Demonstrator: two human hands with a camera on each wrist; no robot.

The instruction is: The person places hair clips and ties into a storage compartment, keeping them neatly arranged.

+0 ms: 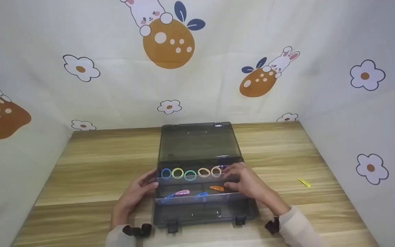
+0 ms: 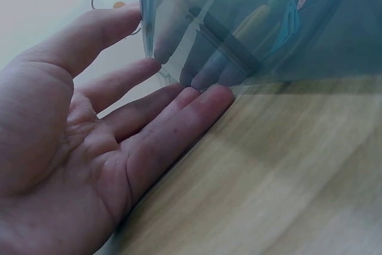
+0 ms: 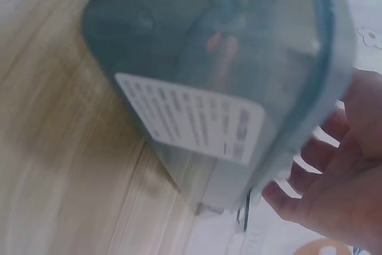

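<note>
A dark translucent plastic box (image 1: 204,211) stands on the table with its lid (image 1: 199,142) laid back. My left hand (image 1: 137,190) touches the box's left side, its fingers fairly straight in the left wrist view. Over the right end is my right hand (image 1: 245,181), thumb and index finger apart with nothing seen between them. Near its fingertips lie an orange hair clip (image 1: 217,188) and a partly covered purple ring (image 1: 223,167). Several coloured rings, including a green ring (image 1: 190,175), line the back compartment. A pink hair clip (image 1: 182,192) and blue hair clips (image 1: 202,195) lie in the middle one.
A yellow hair clip (image 1: 304,182) lies on the wooden table (image 1: 98,164), right of the box. Two latches (image 1: 172,227) stick out at the box's front. A white label (image 3: 191,114) is on its side. A patterned cloth (image 1: 211,79) hangs behind the table.
</note>
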